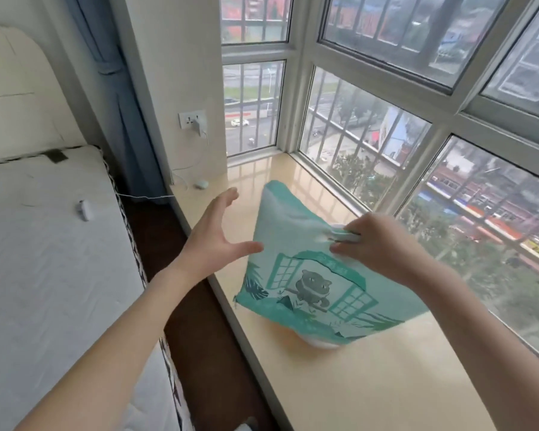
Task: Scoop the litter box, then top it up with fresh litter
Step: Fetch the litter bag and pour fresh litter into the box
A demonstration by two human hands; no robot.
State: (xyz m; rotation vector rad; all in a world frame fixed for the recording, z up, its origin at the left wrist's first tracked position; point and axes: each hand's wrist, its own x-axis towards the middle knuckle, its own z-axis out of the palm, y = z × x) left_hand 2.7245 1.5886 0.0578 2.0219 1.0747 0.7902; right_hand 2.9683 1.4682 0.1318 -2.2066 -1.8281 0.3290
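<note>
**Fetching the fresh litter from the window ledge**

The teal litter bag (308, 275), printed with a cat at a window, stands tilted on the pale window ledge (371, 384), its lower end resting on the ledge near the front edge and its upper corner leaning away toward the glass. The right hand (383, 247) pinches the bag's top edge, where a white clip or handle piece (344, 236) shows between its fingers. The left hand (213, 234) is spread wide, fingers apart, just beside the bag's left side and not yet touching it.

No litter box or scoop is in view, so this looks like the top-up part of the task: getting hold of the bag in order to carry it off. Whether scooping is done cannot be told from here.

The next move likely calls for the left hand to close on the bag's left side or slip under it, so the weight is shared rather than hanging from the pinch.

Behind the bag the window panes (371, 144) stand close. To the bag's left the ledge drops off into a narrow dark gap, with the mattress (44, 244) beyond it. A charger cable (147, 196) crosses that gap further back, well clear of the bag. The freest path is up and back toward the person.
</note>
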